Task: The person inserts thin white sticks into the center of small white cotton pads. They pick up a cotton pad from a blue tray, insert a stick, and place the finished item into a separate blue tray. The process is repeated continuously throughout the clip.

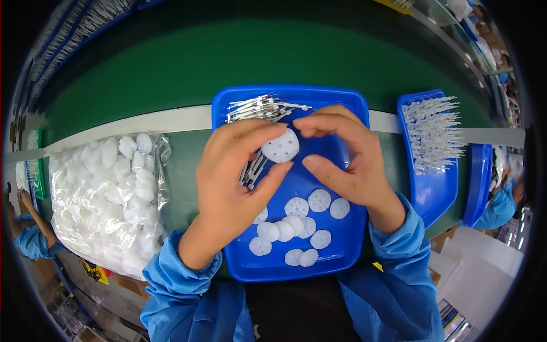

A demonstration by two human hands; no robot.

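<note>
Between the thumb and fingers of my left hand [236, 171] is a round white disc [281, 147] with small dark holes and radial lines. My right hand [347, 154] is just right of it, thumb and fingers apart and nothing between them. Both hands are over a blue tray [239, 268]. Several similar white discs [296, 208] lie loose in the tray's near half, some overlapping. A bundle of thin white sticks [262, 107] lies at the tray's far left, partly hidden behind my left hand.
Left of the tray stands a clear plastic bag [102, 205] packed with white discs. At the right, another blue tray [430, 196] holds many thin white pieces [433, 134]. A green work surface [256, 57] spans the far side. Other people's blue sleeves [498, 208] show at both edges.
</note>
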